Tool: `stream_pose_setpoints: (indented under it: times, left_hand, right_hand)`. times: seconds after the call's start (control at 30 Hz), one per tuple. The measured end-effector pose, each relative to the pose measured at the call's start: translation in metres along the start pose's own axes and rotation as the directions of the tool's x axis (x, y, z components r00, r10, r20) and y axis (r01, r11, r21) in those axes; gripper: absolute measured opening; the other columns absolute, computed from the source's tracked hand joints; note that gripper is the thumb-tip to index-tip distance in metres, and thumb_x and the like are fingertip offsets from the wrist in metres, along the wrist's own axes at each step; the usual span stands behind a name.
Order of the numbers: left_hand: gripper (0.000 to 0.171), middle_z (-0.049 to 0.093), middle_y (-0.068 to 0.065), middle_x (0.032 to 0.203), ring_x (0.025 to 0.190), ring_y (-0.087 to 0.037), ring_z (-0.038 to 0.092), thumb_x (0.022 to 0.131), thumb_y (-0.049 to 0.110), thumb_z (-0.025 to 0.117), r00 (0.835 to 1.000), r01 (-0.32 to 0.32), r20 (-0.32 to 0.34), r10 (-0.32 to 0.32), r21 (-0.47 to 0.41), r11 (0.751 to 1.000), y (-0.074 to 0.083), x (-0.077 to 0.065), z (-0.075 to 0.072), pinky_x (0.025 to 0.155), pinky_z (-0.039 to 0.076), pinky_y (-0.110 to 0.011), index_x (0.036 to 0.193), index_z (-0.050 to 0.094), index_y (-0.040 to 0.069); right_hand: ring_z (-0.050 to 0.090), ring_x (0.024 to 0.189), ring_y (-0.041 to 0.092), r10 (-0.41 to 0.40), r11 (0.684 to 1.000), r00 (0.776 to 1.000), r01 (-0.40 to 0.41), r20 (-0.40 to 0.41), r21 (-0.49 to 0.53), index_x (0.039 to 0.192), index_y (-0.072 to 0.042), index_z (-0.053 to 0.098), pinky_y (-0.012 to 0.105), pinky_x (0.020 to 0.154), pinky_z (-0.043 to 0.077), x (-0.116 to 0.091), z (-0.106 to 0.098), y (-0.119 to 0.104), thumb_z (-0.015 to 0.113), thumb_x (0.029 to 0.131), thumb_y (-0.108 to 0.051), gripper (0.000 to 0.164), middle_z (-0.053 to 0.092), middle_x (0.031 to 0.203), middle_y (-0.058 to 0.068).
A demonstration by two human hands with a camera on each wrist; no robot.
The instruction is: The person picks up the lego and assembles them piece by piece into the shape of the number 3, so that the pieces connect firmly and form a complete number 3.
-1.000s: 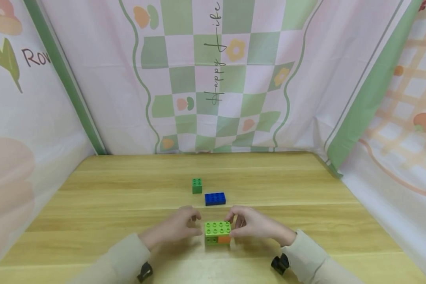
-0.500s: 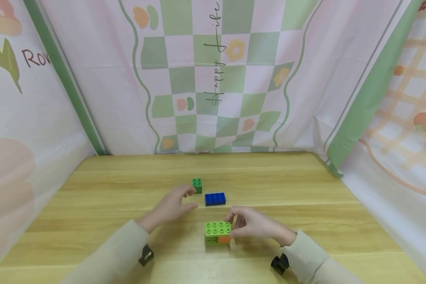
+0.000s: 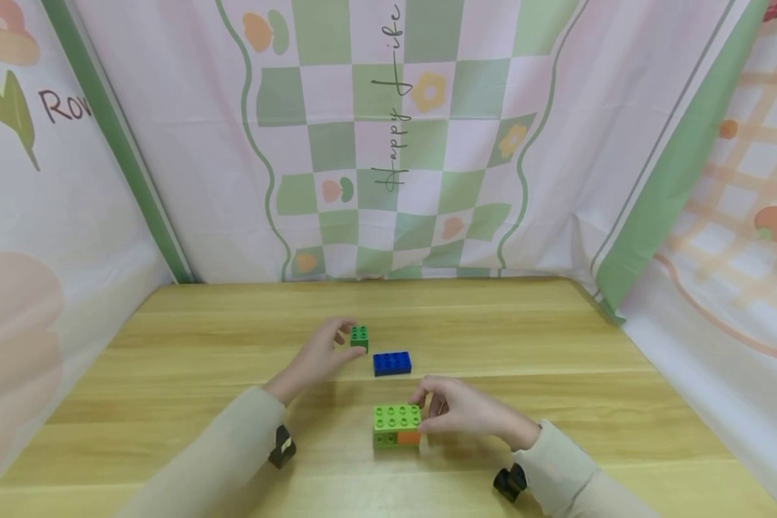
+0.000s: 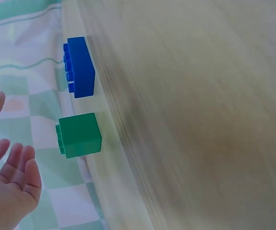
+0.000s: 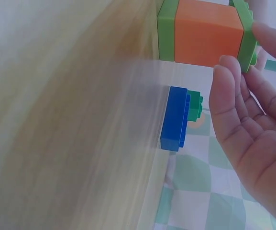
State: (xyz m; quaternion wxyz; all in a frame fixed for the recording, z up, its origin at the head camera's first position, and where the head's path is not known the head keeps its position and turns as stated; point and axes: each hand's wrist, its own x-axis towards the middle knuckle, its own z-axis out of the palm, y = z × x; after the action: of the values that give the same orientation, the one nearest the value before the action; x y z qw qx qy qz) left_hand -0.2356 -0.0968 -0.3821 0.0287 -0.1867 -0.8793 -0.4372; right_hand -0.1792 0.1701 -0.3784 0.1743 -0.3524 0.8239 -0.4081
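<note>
In the head view my left hand (image 3: 324, 352) is at the small green brick (image 3: 359, 338), thumb on its near side and fingers beyond it. The left wrist view shows those fingers spread, with a gap to the green brick (image 4: 80, 135). My right hand (image 3: 469, 409) holds the right end of a brick stack (image 3: 397, 417) between thumb and fingers. The stack has a light green studded top, an orange brick (image 5: 207, 32) in the middle and a light green base. Between the hands lies a blue brick (image 3: 392, 363), studs up, untouched.
The bricks rest on a wooden table (image 3: 524, 324). A printed curtain (image 3: 401, 144) hangs behind the far edge, with more cloth at both sides. Black wrist bands (image 3: 510, 482) sit at the cuffs.
My left hand has left the stack's left side and moved forward, away from me, to the green brick. The right hand, the stack and the blue brick stay in place.
</note>
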Motion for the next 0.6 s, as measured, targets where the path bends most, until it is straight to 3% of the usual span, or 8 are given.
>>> stream_pose_setpoints:
  times: [0.27,0.43,0.6]
  left_hand:
    - [0.052,0.05,-0.018,0.117,0.098,-0.028,0.05,0.084,0.018,0.068,0.994,0.109,-0.011,-0.111,-0.098,0.989,-0.005,0.011,0.001,0.078,0.046,-0.038,0.128,0.045,0.001]
    - [0.058,0.049,-0.017,0.121,0.098,-0.026,0.052,0.083,0.019,0.069,0.979,0.198,-0.003,-0.202,-0.166,0.966,-0.011,0.016,0.003,0.075,0.05,-0.034,0.131,0.042,0.001]
    - [0.062,0.046,-0.018,0.126,0.104,-0.03,0.052,0.084,0.021,0.068,0.968,0.25,0.019,-0.251,-0.172,0.953,-0.014,0.019,0.003,0.079,0.049,-0.039,0.135,0.038,0.0]
  right_hand:
    - [0.056,0.074,0.011,-0.008,1.0,1.0,0.008,-0.001,-0.005,0.103,-0.009,0.058,0.028,0.069,0.049,0.0,0.0,0.001,0.071,0.08,-0.018,0.028,0.056,0.095,-0.002]
    - [0.056,0.074,0.011,-0.008,1.0,1.0,0.008,0.0,0.001,0.103,-0.009,0.058,0.027,0.069,0.049,0.0,0.0,0.001,0.071,0.08,-0.018,0.028,0.056,0.095,-0.002]
    - [0.056,0.074,0.011,-0.017,1.0,1.0,0.017,-0.002,0.005,0.104,-0.008,0.058,0.027,0.069,0.049,0.0,0.0,0.001,0.071,0.081,-0.017,0.028,0.055,0.095,-0.002]
